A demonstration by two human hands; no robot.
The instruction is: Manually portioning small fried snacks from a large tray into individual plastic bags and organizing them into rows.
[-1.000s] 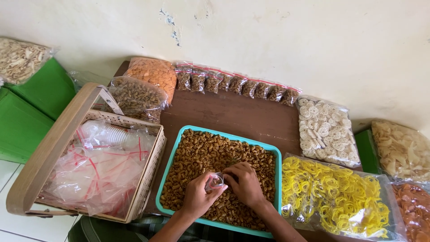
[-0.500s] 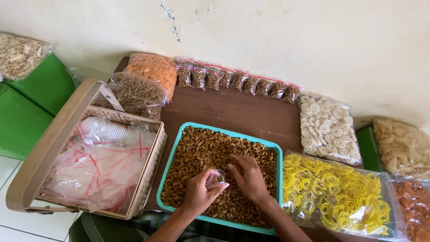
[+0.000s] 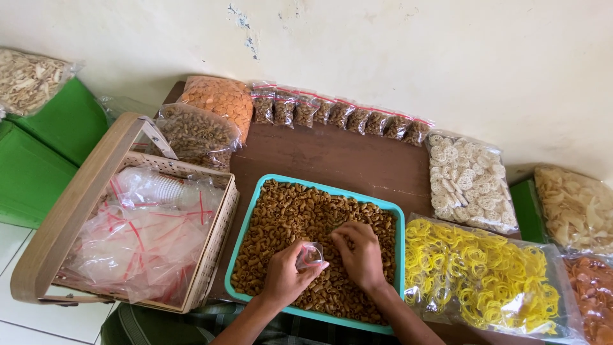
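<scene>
A teal tray [image 3: 319,186] full of small brown curled snacks [image 3: 287,211] lies on a brown table, right in front of me. Over its near half, my left hand [image 3: 284,278] grips a small clear plastic bag [image 3: 309,255] with a red strip at its mouth. My right hand [image 3: 359,254] rests palm down on the snacks just right of the bag, its fingers curled into the pile near the bag's mouth. Whether it holds any pieces is hidden.
A woven basket [image 3: 207,255] with empty clear bags stands left of the tray. Several small filled bags [image 3: 338,112] line the wall. Big bags of yellow rings [image 3: 485,275], white lattice crackers [image 3: 466,179], orange chips [image 3: 220,99] and brown snacks [image 3: 195,131] surround the tray.
Both hands stay over the near half of the tray. The right hand has shifted slightly and now presses into the snacks beside the bag.
</scene>
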